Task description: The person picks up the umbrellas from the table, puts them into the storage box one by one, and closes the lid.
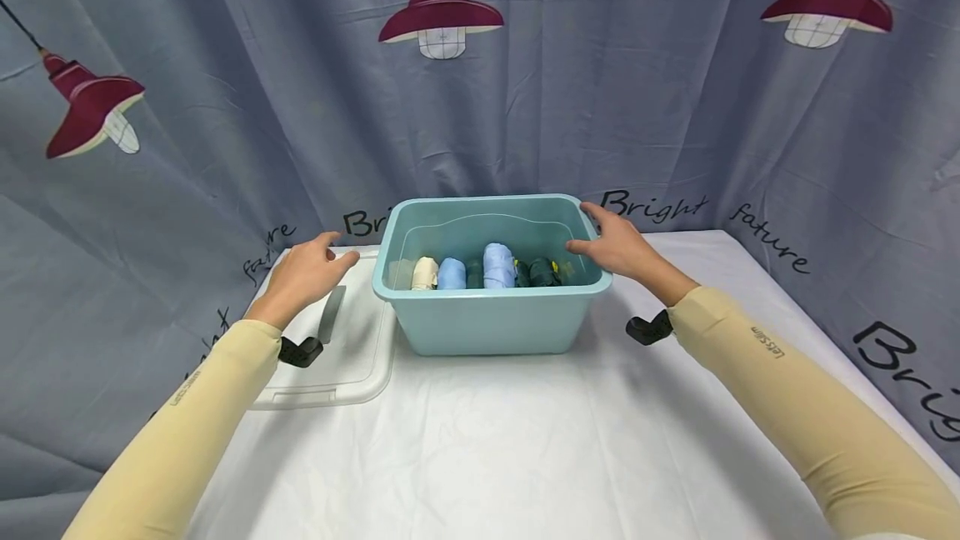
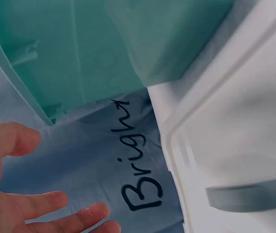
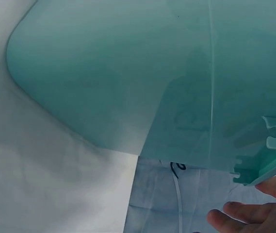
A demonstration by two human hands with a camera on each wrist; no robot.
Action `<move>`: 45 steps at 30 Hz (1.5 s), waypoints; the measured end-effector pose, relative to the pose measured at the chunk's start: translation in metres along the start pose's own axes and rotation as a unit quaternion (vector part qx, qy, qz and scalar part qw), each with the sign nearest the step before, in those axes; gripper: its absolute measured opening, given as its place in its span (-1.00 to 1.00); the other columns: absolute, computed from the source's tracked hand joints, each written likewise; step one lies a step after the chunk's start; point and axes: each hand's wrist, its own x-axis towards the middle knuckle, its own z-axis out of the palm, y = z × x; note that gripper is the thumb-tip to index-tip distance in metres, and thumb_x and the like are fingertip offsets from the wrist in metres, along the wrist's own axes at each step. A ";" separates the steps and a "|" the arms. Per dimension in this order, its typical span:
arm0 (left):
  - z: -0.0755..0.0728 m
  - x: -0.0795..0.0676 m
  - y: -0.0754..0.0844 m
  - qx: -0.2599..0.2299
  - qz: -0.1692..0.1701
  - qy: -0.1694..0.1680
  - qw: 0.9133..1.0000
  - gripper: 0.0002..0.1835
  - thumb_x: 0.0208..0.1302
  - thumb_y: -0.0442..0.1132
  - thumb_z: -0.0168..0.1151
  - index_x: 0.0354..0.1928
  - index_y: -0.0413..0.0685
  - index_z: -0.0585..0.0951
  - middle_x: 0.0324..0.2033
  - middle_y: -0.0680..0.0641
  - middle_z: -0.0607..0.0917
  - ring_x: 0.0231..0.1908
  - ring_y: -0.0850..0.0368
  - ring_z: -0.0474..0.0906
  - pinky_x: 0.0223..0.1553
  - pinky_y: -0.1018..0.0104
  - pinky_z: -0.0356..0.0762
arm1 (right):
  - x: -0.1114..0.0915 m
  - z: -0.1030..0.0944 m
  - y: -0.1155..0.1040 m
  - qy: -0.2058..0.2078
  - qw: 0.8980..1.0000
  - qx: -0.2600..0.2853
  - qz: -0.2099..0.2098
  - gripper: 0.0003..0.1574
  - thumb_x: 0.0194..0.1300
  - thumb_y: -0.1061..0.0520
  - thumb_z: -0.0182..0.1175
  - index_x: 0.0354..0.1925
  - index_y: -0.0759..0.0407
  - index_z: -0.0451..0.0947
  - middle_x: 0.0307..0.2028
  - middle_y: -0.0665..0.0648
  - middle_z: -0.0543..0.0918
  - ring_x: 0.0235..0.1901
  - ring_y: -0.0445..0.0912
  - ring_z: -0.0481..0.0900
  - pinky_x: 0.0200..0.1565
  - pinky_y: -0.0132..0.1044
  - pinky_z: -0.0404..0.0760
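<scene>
A teal plastic bin [image 1: 491,322] stands upright on the white-covered table, its top uncovered. Inside, side by side, are several soft rolled bundles: a cream roll [image 1: 424,273], light blue rolls [image 1: 498,266] and dark green rolls [image 1: 543,272]. My left hand [image 1: 306,275] hovers left of the bin, apart from its rim, with thumb and fingers spread. At the bin's right rim is my right hand [image 1: 618,244], its thumb over the edge. The right wrist view shows that thumb touching the rim [image 3: 273,170], the other fingers loosely extended outside.
A white lid [image 1: 360,357] with a grey handle [image 1: 331,314] lies flat left of the bin, under my left forearm. Behind and at both sides hangs a grey-blue curtain [image 1: 585,107] printed with lamps and lettering. White tablecloth [image 1: 510,448] extends in front of the bin.
</scene>
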 end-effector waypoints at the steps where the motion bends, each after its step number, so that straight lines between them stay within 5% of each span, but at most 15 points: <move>1: 0.001 -0.001 -0.003 0.001 -0.001 -0.002 1.000 -0.19 0.43 0.24 -0.07 0.54 -0.11 0.21 0.24 -0.34 0.54 0.12 -0.30 0.56 0.00 -0.20 0.50 | 0.000 0.000 0.000 -0.001 1.000 0.002 0.000 0.11 0.39 -0.11 0.20 0.62 0.18 -0.16 0.45 0.43 0.24 0.37 0.35 0.32 0.23 0.27 0.42; 7: 0.009 -0.004 -0.015 0.017 -0.013 -0.021 1.000 -0.22 0.42 0.16 -0.04 0.53 -0.15 0.21 0.26 -0.38 0.53 0.16 -0.36 0.53 0.01 -0.24 0.49 | 0.000 0.002 0.002 -0.005 1.000 0.012 0.000 0.12 0.38 -0.11 0.20 0.62 0.17 -0.17 0.45 0.43 0.25 0.35 0.35 0.35 0.19 0.27 0.47; 17: 0.030 -0.003 -0.028 0.021 -0.028 -0.089 0.995 -0.15 0.41 0.13 0.01 0.57 -0.20 0.08 0.44 -0.48 0.19 0.40 -0.47 0.15 0.27 -0.40 0.23 | 0.000 0.000 0.005 -0.014 0.999 0.030 0.005 0.16 0.36 -0.16 0.22 0.63 0.10 -0.19 0.43 0.41 0.30 0.31 0.32 0.42 0.11 0.20 0.57; 32: 0.049 0.005 -0.047 0.020 -0.071 -0.162 0.984 -0.11 0.40 0.04 0.05 0.58 -0.27 -0.03 0.44 -0.50 0.20 0.38 -0.51 0.19 0.30 -0.35 0.25 | 0.001 0.001 0.003 -0.009 1.000 0.028 0.009 0.15 0.36 -0.10 0.24 0.63 0.11 -0.18 0.46 0.40 0.26 0.35 0.33 0.37 0.13 0.22 0.55; 45: 0.064 0.011 -0.051 0.055 -0.061 -0.147 0.986 -0.23 0.28 -0.29 0.13 0.44 -0.57 0.13 0.27 -0.59 0.36 0.22 -0.43 0.41 0.24 -0.24 0.38 | 0.001 0.000 0.003 -0.006 1.000 0.013 0.013 0.17 0.34 -0.11 0.25 0.63 0.11 -0.18 0.48 0.39 0.22 0.36 0.34 0.35 0.19 0.25 0.48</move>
